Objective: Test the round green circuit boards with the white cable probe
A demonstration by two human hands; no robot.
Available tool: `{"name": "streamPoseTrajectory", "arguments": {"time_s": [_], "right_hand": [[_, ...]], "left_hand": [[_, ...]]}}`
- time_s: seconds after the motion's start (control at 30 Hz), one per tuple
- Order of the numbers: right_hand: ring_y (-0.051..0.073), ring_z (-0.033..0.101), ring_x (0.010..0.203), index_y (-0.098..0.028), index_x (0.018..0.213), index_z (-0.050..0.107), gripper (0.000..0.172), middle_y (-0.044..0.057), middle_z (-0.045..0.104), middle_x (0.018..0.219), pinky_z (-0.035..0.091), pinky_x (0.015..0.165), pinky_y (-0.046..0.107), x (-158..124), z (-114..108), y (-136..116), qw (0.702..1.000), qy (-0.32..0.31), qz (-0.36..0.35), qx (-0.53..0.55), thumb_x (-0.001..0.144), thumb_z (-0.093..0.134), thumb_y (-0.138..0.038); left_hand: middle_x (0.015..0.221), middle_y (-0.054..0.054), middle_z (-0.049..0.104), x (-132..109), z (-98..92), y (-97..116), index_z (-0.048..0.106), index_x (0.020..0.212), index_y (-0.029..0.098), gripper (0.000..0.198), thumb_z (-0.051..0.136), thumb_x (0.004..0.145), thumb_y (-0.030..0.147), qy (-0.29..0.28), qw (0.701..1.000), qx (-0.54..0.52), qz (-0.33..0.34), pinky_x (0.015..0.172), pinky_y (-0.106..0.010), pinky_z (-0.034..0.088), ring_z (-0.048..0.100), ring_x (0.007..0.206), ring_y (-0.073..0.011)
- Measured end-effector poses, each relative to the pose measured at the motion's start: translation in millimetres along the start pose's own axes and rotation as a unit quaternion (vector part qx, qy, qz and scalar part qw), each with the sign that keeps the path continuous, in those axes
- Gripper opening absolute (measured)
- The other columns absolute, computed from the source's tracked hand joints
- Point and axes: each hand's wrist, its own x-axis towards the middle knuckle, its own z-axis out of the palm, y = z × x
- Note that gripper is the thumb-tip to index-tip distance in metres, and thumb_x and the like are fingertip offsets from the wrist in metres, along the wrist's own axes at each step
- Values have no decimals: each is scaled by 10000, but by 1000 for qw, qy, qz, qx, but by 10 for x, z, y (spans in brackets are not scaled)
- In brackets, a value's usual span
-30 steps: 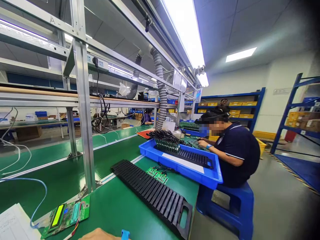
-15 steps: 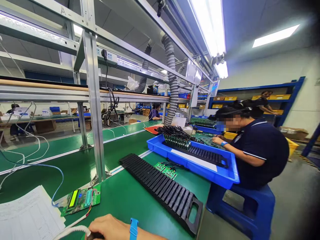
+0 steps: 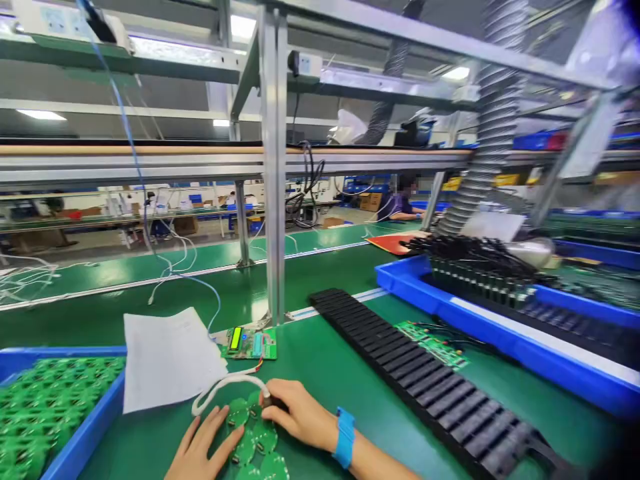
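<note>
My right hand point(image 3: 303, 415), with a blue wristband, is closed around the dark cable connector point(image 3: 273, 401) at the end of a thick white cable point(image 3: 234, 379). The connector is over the upper edge of a panel of round green circuit boards point(image 3: 245, 451); whether it touches them is unclear. My left hand point(image 3: 200, 445) lies with fingers spread at the panel's left side, fingertips on or beside it. Behind the hands is a small circuit board with a lit yellow-green display point(image 3: 236, 338), joined to the cable by coloured wires.
At left, a blue tray point(image 3: 103, 407) holds many green boards beside white paper point(image 3: 167, 373). A slotted black rack point(image 3: 425, 380) crosses the bench at right, near more boards point(image 3: 435, 343). Another blue bin point(image 3: 525, 347) stands beyond. A metal post point(image 3: 273, 200) rises behind.
The view has swung left and down, bringing my left hand, the round boards and the left tray into sight. My right hand still grips the cable connector. The neighbouring co-worker has left the view.
</note>
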Motion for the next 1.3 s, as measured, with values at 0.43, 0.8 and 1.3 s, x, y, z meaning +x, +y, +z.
{"name": "streamPoseTrajectory", "arguments": {"time_s": [0.43, 0.8, 1.3], "right_hand": [[112, 477, 689, -163, 838, 575, 215, -2, 570, 748, 368, 666, 230, -88, -135, -134, 995, -21, 86, 40, 904, 555, -366], [91, 493, 643, -157, 800, 620, 184, -18, 590, 694, 386, 640, 210, -141, -155, -198, 988, -81, 101, 79, 851, 621, -334], [97, 489, 686, -176, 812, 587, 189, -19, 574, 746, 380, 661, 217, -123, -187, -221, 990, -110, 70, 56, 883, 618, -349]], "left_hand": [[1603, -123, 135, 5, -660, 172, 171, 1509, 384, 1038, 554, 656, 834, -171, 962, -211, -38, 1160, -660, 132, 106, 1473, -357], [1600, -143, 136, -12, -699, 157, 166, 1516, 356, 1043, 501, 666, 858, -165, 959, -227, -45, 1169, -649, 109, 80, 1483, -340], [1588, -146, 186, -7, -695, 157, 170, 1516, 351, 1019, 503, 687, 841, -147, 963, -221, -36, 1168, -641, 139, 108, 1482, -327]]}}
